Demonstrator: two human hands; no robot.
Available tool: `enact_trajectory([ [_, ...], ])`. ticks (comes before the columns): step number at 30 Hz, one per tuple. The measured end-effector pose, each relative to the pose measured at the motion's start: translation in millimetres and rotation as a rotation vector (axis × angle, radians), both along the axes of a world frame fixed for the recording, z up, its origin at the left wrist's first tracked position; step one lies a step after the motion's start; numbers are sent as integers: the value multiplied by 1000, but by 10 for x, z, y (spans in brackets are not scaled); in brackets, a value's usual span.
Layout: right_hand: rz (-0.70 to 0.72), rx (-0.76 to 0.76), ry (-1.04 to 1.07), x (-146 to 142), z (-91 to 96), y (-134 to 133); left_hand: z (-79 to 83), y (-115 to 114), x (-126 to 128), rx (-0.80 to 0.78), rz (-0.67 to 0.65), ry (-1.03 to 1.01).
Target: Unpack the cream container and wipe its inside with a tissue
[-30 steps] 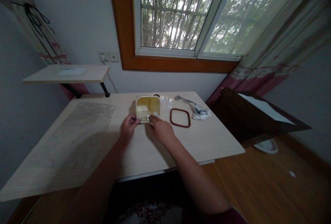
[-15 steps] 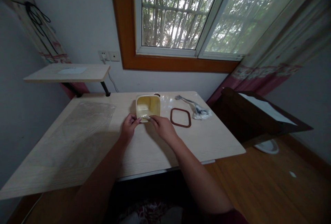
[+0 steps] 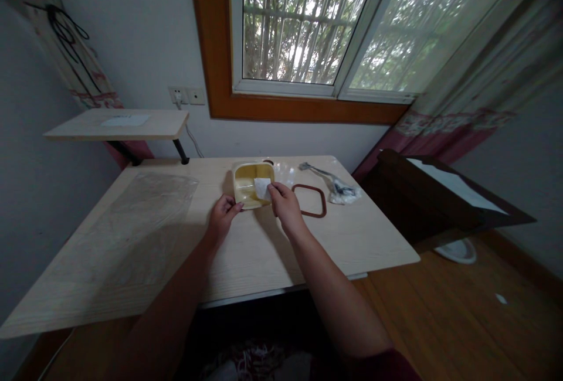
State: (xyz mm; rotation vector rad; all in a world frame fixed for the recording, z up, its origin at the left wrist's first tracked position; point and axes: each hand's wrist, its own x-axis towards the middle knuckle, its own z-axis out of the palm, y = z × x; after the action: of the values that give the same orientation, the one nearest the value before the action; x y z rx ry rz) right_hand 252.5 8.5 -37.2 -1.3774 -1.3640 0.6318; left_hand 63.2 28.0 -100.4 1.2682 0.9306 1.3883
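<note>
A pale yellow square plastic container stands on the table, its opening facing up toward me. My left hand grips its near left corner, thumb at the rim. Between the thumb and fingers of my right hand is a small white piece that looks like paper or a packet, held at the container's right side in front of its inside. The fingertips of my right hand cover part of the white piece. Just right of that hand lies a brown-red rounded square ring, flat on the table.
A dark-handled item in clear plastic wrap lies at the table's back right. Clear plastic film covers part of the left side. A raised shelf stands back left; a dark wooden piece of furniture is at the right.
My right hand has moved right and slightly up from the container's near rim, now with the white piece showing flat. My left hand stays at the near left corner.
</note>
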Motion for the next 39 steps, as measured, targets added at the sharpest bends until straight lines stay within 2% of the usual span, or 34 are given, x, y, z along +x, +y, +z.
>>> enact_trajectory([
  [3,-55,49,-115,-35,60,-49,1,3,7,-4,-4,-6],
  [5,-47,49,-291,-75,96,-106,1,4,12,-5,-12,-24],
  [8,21,-20,-606,-152,130,-214,-15,11,14,-5,-18,-44],
  [11,99,-91,-784,-218,150,-316,-58,35,3,1,-7,-66],
  [15,170,-93,-877,-231,186,-396,-110,68,-18,4,0,-75],
  [19,223,-62,-951,-180,204,-396,-91,67,-14,-13,-17,-134],
  [25,195,-94,-1108,-152,217,-321,-10,40,-5,-72,-56,-228],
  [30,218,-71,-1181,-122,308,-264,-47,61,-15,-86,-72,-206],
  [34,233,-43,-1245,-75,403,-206,-118,117,-49,-46,12,-121],
  [39,306,55,-1305,34,493,-135,-141,216,-168,47,273,-118],
])
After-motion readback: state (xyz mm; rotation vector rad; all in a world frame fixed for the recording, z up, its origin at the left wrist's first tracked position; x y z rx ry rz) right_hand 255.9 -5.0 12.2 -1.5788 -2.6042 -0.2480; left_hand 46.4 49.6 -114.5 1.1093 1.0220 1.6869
